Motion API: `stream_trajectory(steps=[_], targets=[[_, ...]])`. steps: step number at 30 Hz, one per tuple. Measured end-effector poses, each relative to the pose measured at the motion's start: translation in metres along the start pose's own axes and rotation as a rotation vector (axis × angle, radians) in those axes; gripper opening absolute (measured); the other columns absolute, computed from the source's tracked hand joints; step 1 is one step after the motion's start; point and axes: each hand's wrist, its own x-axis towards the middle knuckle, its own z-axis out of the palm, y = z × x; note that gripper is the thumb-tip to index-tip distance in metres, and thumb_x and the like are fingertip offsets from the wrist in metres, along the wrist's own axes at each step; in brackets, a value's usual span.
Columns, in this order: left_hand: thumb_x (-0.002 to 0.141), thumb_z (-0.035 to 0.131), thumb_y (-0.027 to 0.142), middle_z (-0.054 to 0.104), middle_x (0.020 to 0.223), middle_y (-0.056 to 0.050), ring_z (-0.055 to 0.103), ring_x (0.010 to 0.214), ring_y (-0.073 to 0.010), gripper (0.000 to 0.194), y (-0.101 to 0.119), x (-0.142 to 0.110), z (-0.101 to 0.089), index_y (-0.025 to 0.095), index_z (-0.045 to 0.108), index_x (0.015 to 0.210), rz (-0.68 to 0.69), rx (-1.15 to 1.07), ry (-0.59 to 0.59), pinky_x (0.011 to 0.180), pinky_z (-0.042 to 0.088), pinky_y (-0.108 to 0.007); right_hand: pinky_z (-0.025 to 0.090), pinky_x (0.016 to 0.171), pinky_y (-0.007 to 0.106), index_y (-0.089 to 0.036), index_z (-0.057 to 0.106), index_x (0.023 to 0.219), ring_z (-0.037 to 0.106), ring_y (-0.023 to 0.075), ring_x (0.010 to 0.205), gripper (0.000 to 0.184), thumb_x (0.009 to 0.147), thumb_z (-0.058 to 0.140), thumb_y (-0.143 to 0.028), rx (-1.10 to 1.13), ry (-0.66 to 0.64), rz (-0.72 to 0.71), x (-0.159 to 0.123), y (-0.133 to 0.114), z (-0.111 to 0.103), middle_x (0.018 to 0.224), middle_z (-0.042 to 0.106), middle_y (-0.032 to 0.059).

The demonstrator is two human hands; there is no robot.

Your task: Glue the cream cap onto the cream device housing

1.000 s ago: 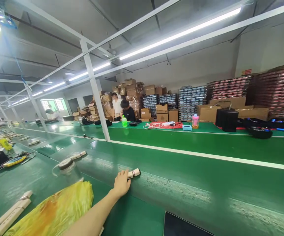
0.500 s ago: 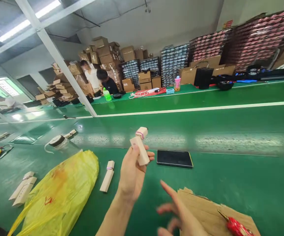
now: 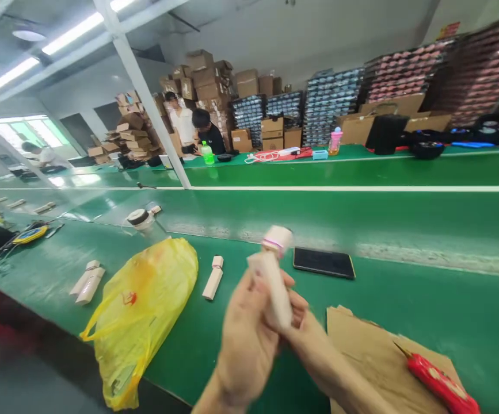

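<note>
A cream-white handheld device [image 3: 273, 290] with a purple band below its turned head is tilted up in front of me, blurred by motion. My left hand [image 3: 247, 330] is closed around its body, thumb on the near face. At the body's lower right side, my right hand [image 3: 307, 328] has closed in and grips it too, with part of its fingers hidden behind. A similar device [image 3: 213, 279] lies on the green table to the left. Beyond my hands is a dark phone [image 3: 324, 263], lying flat.
Left of my hands, a yellow plastic bag [image 3: 154, 299] overhangs the table edge, with more devices [image 3: 88, 282] beside it. On the right, a cardboard sheet [image 3: 361, 351] carries a red-handled pointed tool [image 3: 439, 376]. A clear jar [image 3: 145, 221] stands farther back. Co-workers [image 3: 210, 133] are across the line.
My right hand, apart with fingers spread before, has come up to the device and taken hold of its lower end. The view has shifted, so the scene sits farther right.
</note>
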Motion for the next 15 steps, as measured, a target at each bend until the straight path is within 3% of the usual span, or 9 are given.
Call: stream_trajectory(steps=[2, 5, 8, 10, 12, 15], targets=[[0.088, 0.090, 0.037, 0.083, 0.096, -0.005, 0.079, 0.077, -0.0148, 0.029, 0.027, 0.008, -0.002, 0.016, 0.082, 0.106, 0.110, -0.019, 0.069, 0.073, 0.067, -0.021, 0.061, 0.080, 0.031, -0.015, 0.065, 0.123, 0.070, 0.0147, 0.085, 0.048, 0.106, 0.050, -0.057, 0.436, -0.110, -0.128, 0.001, 0.008, -0.013, 0.108, 0.074, 0.0076], [0.083, 0.093, 0.031, 0.082, 0.096, -0.006, 0.078, 0.076, -0.0149, 0.036, 0.050, 0.018, 0.002, 0.011, 0.081, 0.111, 0.244, 0.012, 0.111, 0.075, 0.068, -0.021, 0.058, 0.075, 0.028, -0.014, 0.064, 0.122, 0.067, 0.0148, 0.087, 0.071, 0.086, 0.051, -0.074, 0.816, -0.160, -0.222, -0.008, 0.006, -0.014, 0.112, 0.073, 0.0120], [0.094, 0.082, 0.032, 0.081, 0.093, -0.007, 0.077, 0.071, -0.0144, 0.027, 0.056, 0.023, 0.011, 0.009, 0.080, 0.109, 0.290, 0.090, 0.153, 0.071, 0.069, -0.021, 0.057, 0.065, 0.029, -0.017, 0.072, 0.109, 0.071, 0.0193, 0.088, 0.064, 0.072, 0.067, -0.070, 0.949, -0.226, -0.337, -0.019, -0.009, -0.010, 0.115, 0.075, 0.0127], [0.101, 0.073, 0.032, 0.081, 0.091, -0.008, 0.077, 0.070, -0.0147, 0.023, 0.057, 0.024, 0.016, 0.010, 0.081, 0.106, 0.327, 0.157, 0.196, 0.069, 0.069, -0.021, 0.058, 0.063, 0.031, -0.018, 0.074, 0.096, 0.071, 0.0197, 0.077, 0.050, 0.071, 0.072, -0.061, 0.908, -0.177, -0.402, -0.017, -0.014, -0.023, 0.098, 0.077, 0.0091], [0.106, 0.063, 0.030, 0.081, 0.091, -0.007, 0.077, 0.070, -0.0147, 0.025, 0.064, 0.023, 0.014, 0.013, 0.081, 0.105, 0.404, 0.222, 0.256, 0.069, 0.069, -0.022, 0.060, 0.070, 0.033, -0.019, 0.073, 0.091, 0.069, 0.0179, 0.071, 0.032, 0.078, 0.072, -0.048, 0.789, -0.012, -0.422, -0.002, -0.008, -0.060, 0.083, 0.074, 0.0037], [0.108, 0.057, 0.030, 0.083, 0.094, -0.002, 0.077, 0.073, -0.0133, 0.026, 0.082, 0.021, -0.004, 0.020, 0.080, 0.112, 0.465, 0.304, 0.335, 0.073, 0.069, -0.019, 0.059, 0.094, 0.041, -0.015, 0.071, 0.105, 0.071, 0.0188, 0.087, 0.010, 0.098, 0.067, -0.021, 0.526, 0.330, -0.329, 0.038, 0.019, -0.153, 0.090, 0.073, 0.0021]])
